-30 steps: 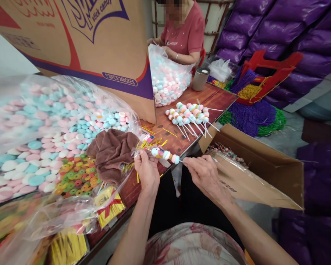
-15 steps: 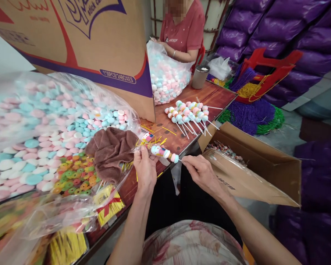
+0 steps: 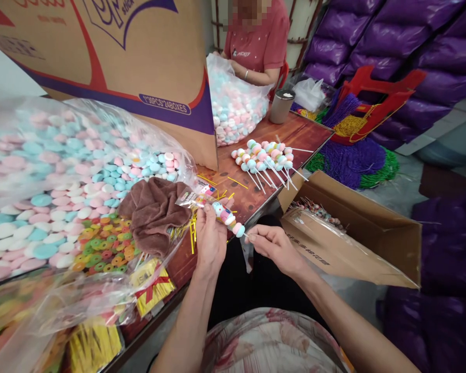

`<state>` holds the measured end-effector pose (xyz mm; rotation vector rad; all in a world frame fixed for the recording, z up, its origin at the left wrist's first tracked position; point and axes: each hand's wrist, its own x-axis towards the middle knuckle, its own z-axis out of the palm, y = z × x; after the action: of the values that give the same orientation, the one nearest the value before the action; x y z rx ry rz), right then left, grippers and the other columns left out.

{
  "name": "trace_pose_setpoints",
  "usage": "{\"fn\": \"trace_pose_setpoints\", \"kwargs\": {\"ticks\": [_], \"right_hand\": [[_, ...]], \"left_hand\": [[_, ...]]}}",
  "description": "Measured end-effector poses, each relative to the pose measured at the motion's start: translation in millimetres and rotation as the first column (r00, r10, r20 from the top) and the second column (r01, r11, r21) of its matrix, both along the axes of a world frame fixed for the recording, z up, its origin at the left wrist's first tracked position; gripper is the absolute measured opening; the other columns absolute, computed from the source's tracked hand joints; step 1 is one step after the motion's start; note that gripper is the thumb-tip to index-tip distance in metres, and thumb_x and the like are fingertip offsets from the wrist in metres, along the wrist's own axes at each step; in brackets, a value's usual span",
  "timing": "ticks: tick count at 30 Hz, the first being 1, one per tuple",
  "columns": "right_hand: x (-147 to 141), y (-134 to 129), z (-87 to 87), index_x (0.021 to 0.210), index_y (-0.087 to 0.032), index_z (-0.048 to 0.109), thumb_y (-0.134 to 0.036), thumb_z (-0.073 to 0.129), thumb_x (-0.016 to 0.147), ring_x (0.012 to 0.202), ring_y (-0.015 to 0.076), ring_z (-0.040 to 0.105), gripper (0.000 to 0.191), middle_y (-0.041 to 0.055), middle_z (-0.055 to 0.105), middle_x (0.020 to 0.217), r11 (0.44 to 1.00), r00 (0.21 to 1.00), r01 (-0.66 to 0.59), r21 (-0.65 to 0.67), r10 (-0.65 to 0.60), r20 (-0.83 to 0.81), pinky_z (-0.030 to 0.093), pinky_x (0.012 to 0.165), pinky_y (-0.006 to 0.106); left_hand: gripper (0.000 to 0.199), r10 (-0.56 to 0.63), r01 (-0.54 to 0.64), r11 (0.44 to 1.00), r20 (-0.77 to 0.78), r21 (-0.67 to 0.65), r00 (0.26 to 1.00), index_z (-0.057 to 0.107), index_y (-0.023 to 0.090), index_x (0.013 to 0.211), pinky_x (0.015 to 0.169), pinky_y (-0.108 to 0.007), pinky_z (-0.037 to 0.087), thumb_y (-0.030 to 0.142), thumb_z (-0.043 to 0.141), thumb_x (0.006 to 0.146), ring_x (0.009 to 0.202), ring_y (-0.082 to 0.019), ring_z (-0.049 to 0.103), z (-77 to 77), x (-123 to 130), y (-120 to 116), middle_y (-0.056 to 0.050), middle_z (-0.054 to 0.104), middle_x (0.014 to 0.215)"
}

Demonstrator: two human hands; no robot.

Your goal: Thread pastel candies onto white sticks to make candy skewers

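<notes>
A marshmallow skewer (image 3: 232, 221) in pink, white and blue lies between my two hands, its upper part inside a clear printed plastic bag (image 3: 192, 199). My left hand (image 3: 212, 241) is closed around the bagged end, thumb on top and fingers underneath. With thumb and fingertips, my right hand (image 3: 272, 245) pinches the white stick just below the lowest marshmallow. Gold twist ties (image 3: 193, 233) lie scattered beside my left hand, near a crumpled brown cloth (image 3: 155, 212). Further back on the table rests a pile of unbagged marshmallow skewers (image 3: 262, 155).
Loose marshmallows (image 3: 42, 228) and ring-shaped gummies (image 3: 104, 246) spread across the left. A tall cardboard box (image 3: 140, 67) stands behind them. An open carton (image 3: 388, 217) holds skewers at the right. Across the table, a person in a red shirt (image 3: 256, 44) sits by a marshmallow bag (image 3: 238, 109).
The skewer has slid further into the bag and tilted more steeply. My left hand has turned palm-up beneath it, and my right hand has shifted slightly left and down, still on the stick.
</notes>
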<state>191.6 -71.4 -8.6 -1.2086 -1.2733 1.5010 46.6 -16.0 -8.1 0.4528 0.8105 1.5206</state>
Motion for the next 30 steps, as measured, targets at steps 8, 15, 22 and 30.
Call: {"fn": "trace_pose_setpoints", "kwargs": {"ticks": [8, 15, 22, 30], "right_hand": [[-4.3, 0.6, -5.6, 0.079, -0.013, 0.065, -0.032, 0.070, 0.083, 0.042, 0.0027, 0.014, 0.020, -0.0131, 0.028, 0.045, 0.933, 0.840, -0.130, -0.337, -0.076, -0.537, 0.021, 0.049, 0.023], [-11.1, -1.3, -5.4, 0.079, -0.014, 0.064, -0.036, 0.071, 0.082, 0.042, 0.0025, 0.014, 0.024, -0.0133, 0.028, 0.046, 0.936, 0.852, -0.092, -0.341, -0.104, -0.514, 0.023, 0.050, 0.023], [-32.1, 5.2, 0.4, 0.078, -0.016, 0.062, -0.043, 0.063, 0.086, 0.048, 0.0070, 0.027, 0.028, -0.0071, 0.037, 0.052, 0.975, 0.963, 0.220, -0.046, -0.224, -0.149, 0.019, 0.048, 0.023], [-43.8, 1.1, -7.3, 0.071, -0.020, 0.054, -0.045, 0.057, 0.090, 0.051, 0.0098, 0.032, 0.031, -0.0046, 0.040, 0.057, 0.936, 0.935, 0.345, 0.071, -0.349, 0.058, 0.027, 0.047, 0.024]], "left_hand": [[0.034, -0.073, 0.074, 0.997, 0.018, -0.011, 0.997, 0.064, 0.019, 0.095, 0.085, -0.035, 0.053, 0.050, 0.070, 0.082, 0.101, -0.024, 0.071, -3.2, -0.4, -1.3, -0.008, 0.074, 0.093], [0.028, -0.105, 0.105, 0.994, 0.001, -0.036, 0.994, 0.062, 0.018, 0.093, 0.076, -0.030, 0.054, 0.042, 0.072, 0.083, 0.092, -0.020, 0.071, -2.0, 1.8, -4.2, -0.005, 0.070, 0.090], [0.028, -0.296, 0.295, 0.951, 0.004, -0.087, 0.955, 0.062, 0.014, 0.088, 0.063, -0.022, 0.050, 0.040, 0.072, 0.083, 0.083, -0.017, 0.070, -1.1, 1.4, -7.1, -0.006, 0.068, 0.085], [0.026, -0.268, 0.266, 0.958, -0.001, -0.108, 0.964, 0.063, 0.015, 0.088, 0.081, -0.030, 0.054, 0.037, 0.074, 0.081, 0.083, -0.016, 0.069, -1.9, 7.2, -5.0, -0.004, 0.068, 0.085]]}}
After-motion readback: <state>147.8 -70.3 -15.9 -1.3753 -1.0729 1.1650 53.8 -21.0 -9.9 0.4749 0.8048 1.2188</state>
